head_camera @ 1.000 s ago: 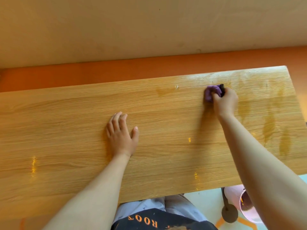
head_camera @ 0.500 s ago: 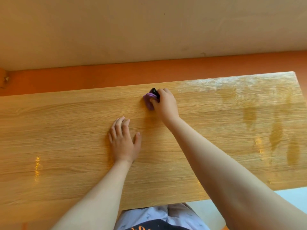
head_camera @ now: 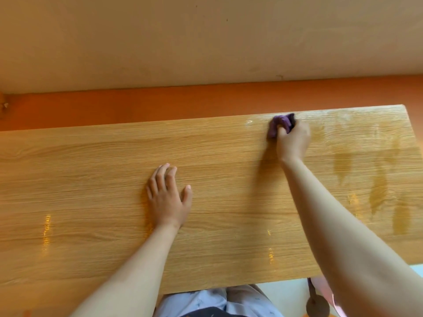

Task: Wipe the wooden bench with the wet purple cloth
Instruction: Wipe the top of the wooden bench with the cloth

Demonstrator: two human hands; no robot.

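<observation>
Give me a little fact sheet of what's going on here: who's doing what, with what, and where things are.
Activity: wiping a wooden bench
Tool: purple cloth, bunched up, near the bench's far edge
Right hand: closed on the cloth, pressing it to the bench
Left hand: empty, flat on the bench near the middle, fingers spread
Wet patches: darker streaks on the bench's right part
Left part of bench: looks dry
Behind bench: orange band below a beige wall

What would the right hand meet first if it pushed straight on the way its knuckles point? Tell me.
The right hand, shut on the purple cloth, points at the bench's far edge. Past that edge, probably the orange band of the wall; the depth there is unclear.
</observation>
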